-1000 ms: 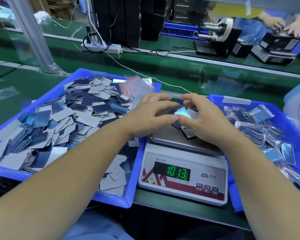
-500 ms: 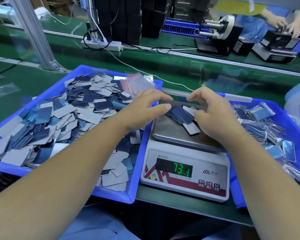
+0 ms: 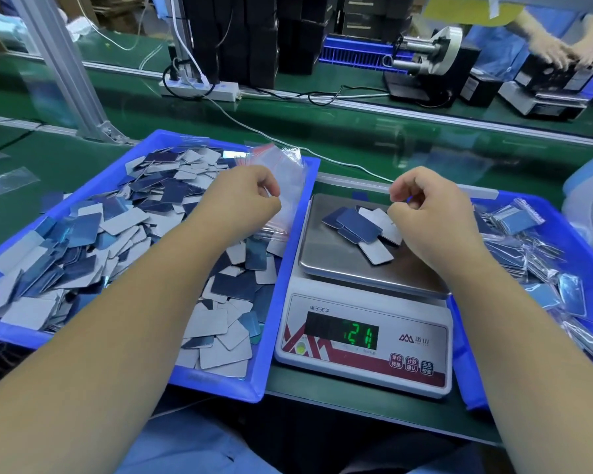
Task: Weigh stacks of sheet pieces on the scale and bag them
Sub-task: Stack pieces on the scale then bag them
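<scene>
We have a small fanned pile of sheet pieces point(image 3: 360, 227) lying on the steel pan of the scale point(image 3: 363, 323), whose display glows green but reads too unsteadily to trust. Our left hand point(image 3: 250, 196) hovers over the empty zip bags point(image 3: 281, 165) at the far corner of the left tray point(image 3: 288, 254), fingers curled; whether it pinches a bag we cannot tell. Our right hand point(image 3: 421, 206) is curled over the pan's far right edge, apparently holding nothing. To do this well, we should keep both hands off the pan (any touch skews the reading) and wait for the digits to settle. We count roughly six pieces on the pan, two blue trays, one scale.
</scene>
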The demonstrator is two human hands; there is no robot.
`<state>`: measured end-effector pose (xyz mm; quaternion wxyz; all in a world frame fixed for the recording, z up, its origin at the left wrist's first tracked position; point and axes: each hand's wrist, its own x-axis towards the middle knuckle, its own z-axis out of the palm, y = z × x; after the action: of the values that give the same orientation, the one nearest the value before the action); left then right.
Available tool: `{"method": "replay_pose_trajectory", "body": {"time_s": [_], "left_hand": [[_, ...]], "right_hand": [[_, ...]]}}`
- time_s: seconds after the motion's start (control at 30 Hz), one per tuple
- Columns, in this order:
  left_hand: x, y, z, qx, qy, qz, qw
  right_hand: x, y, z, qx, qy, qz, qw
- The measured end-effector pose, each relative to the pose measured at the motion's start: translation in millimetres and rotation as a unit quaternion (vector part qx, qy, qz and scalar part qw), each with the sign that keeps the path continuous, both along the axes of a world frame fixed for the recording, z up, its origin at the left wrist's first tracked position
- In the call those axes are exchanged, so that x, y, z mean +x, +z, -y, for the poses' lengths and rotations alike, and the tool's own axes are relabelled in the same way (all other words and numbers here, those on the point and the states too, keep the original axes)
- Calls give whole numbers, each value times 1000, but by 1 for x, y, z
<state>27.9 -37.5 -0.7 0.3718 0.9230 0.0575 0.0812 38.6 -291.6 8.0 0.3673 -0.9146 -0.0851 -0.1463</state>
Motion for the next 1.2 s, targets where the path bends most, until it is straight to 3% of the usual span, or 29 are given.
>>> {"method": "replay_pose_trajectory", "body": {"time_s": [0.1,0.23,0.5,0.83,0.93,1.07,1.2], "left_hand": [[-13,18,-8,104,-76,-58,990],[-38,19,-14,257,-195,-274,906],[-57,12,-11,335,-240,-331,849],[-49,8,-18,292,-241,-301,875],[-40,17,-22,271,-220,-246,904],[-25,37,-7,111,-209,-142,961],[-18,43,45,-35,-272,-86,958]], "right_hand": [[1,0,0,-3,3,-7,1000],[-1,1,-3,-2,19,-15,1000],[-1,-1,-6,-13,29,-24,999],[-2,1,-5,-5,31,-35,999],[-2,1,-5,-2,30,-33,999],[-1,2,-5,17,29,-38,999],[1,3,0,31,10,-30,999]]}}
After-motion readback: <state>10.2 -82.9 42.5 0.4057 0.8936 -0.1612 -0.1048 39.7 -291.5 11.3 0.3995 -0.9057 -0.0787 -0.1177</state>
